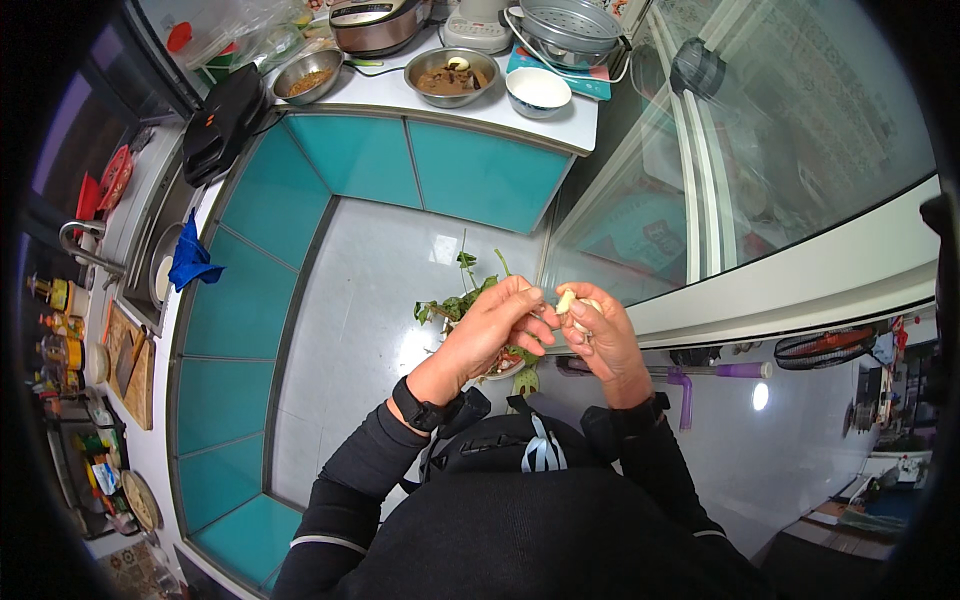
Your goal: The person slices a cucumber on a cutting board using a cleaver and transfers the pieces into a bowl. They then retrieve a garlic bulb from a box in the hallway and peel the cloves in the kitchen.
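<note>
My right hand [604, 334] grips a pale garlic clove [565, 301] between thumb and forefinger, with more garlic held against the palm by the other fingers. Close to its left, my left hand [499, 322] has its thumb near the forefinger and the other fingers loosely curled; whether it pinches something small cannot be made out. Below the hands, leafy green stems [454, 306] lie near the floor. A partly hidden dish [510, 369] with reddish bits shows under them.
On the white counter [585, 133] stand a white bowl [538, 91], a steel bowl with brown contents [451, 79], another steel bowl [306, 77] and a rice cooker [375, 26]. A blue cloth [193, 259] hangs at the sink's edge. Glass sliding doors [675, 225] flank the right.
</note>
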The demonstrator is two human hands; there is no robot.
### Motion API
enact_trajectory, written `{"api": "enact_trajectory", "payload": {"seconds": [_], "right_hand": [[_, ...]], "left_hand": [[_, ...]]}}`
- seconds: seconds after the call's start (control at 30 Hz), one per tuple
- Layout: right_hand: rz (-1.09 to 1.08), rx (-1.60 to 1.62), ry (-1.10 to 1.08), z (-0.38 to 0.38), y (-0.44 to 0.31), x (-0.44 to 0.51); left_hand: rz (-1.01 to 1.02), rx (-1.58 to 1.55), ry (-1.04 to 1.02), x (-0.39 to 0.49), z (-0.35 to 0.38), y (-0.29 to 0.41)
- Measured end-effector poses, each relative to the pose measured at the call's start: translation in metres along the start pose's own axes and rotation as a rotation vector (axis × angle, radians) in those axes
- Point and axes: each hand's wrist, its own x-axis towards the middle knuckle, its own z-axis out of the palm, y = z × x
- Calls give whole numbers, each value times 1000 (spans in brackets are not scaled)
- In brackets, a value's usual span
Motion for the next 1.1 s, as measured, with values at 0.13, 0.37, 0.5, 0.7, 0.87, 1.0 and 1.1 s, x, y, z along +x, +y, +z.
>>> {"api": "enact_trajectory", "payload": {"seconds": [0.13,0.37,0.5,0.7,0.87,1.0,1.1], "right_hand": [[4,-120,-20,2,-4,-2],[-113,-240,63,11,1,-2],[-173,-356,134,13,1,-2],[-195,-626,204,14,-1,-5],[-505,-1072,143,17,-1,-4],[-622,-1231,91,19,-3,-6],[-609,-1237,70,19,-4,-8]], "left_hand": [[120,146,-13,3,-1,-5],[96,147,-1,8,-7,-11],[171,112,18,9,-5,-14],[129,179,60,4,-5,-9],[89,234,77,1,-8,-4],[101,257,67,-1,-8,-5],[105,271,62,-1,-9,-6]]}}
